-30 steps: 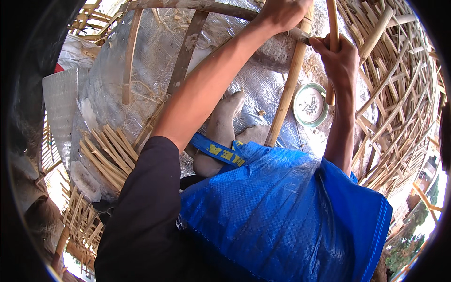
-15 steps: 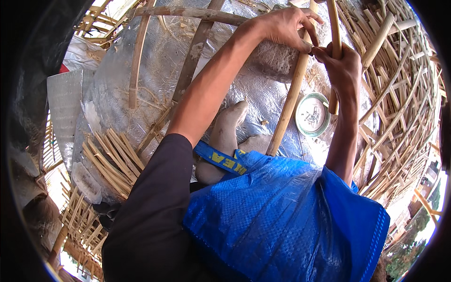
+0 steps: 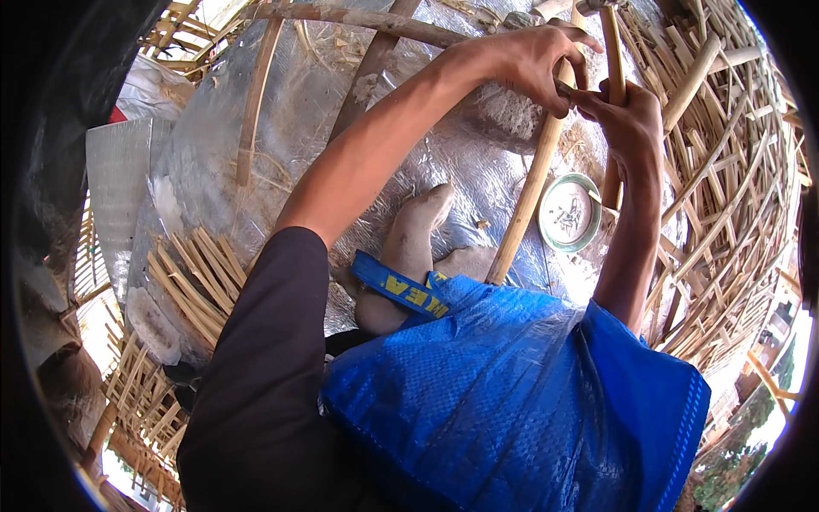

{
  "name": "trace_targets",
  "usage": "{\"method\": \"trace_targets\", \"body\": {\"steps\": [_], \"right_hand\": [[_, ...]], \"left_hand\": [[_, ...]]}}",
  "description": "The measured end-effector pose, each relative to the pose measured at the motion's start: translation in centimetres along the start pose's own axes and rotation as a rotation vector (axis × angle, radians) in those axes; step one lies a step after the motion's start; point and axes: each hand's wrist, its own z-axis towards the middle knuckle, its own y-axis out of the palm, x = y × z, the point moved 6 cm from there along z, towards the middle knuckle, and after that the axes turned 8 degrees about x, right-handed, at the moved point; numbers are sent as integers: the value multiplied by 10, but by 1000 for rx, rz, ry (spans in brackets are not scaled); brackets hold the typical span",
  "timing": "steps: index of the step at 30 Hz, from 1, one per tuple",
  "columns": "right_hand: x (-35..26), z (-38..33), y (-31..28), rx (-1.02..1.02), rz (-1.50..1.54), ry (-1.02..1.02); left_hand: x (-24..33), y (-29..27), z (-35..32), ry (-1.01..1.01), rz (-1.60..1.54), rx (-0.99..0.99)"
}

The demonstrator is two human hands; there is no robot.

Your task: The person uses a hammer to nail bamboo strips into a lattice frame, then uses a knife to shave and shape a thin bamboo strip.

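"What's changed?"
"The left hand (image 3: 533, 64) is curling lower than a second ago, around the bamboo pole (image 3: 526, 200); I can't tell its pinch."
"The right hand (image 3: 633, 119)?"
"Gripping a hammer (image 3: 613, 47) alongside."

Over there, the person's left hand (image 3: 539, 70) curls round a bamboo pole (image 3: 531, 188), fingertips close by the right thumb. The right hand (image 3: 630, 124) grips a hammer (image 3: 613, 55) by its wooden handle, the head up at the top edge. Near that forearm, a round green-rimmed dish (image 3: 570, 247) of small dark bits sits on silvery sheeting (image 3: 213, 128). A blue bag (image 3: 512, 375) covers the lap, a foot beyond it. Split sticks (image 3: 198, 277) lie bunched left; woven bamboo (image 3: 725, 179) rises right.
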Motion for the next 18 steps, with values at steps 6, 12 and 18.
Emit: {"method": "trace_targets", "body": {"steps": [6, 12, 18], "right_hand": [[-25, -4, -3, 35, -304, 29], [-31, 1, -6, 65, -431, -55], [-14, 13, 0, -30, -320, 75]], "left_hand": [[1, 0, 1, 91, 57, 56], [-2, 2, 1, -149, -70, -57], [-11, 6, -2, -245, -138, -106]]}}
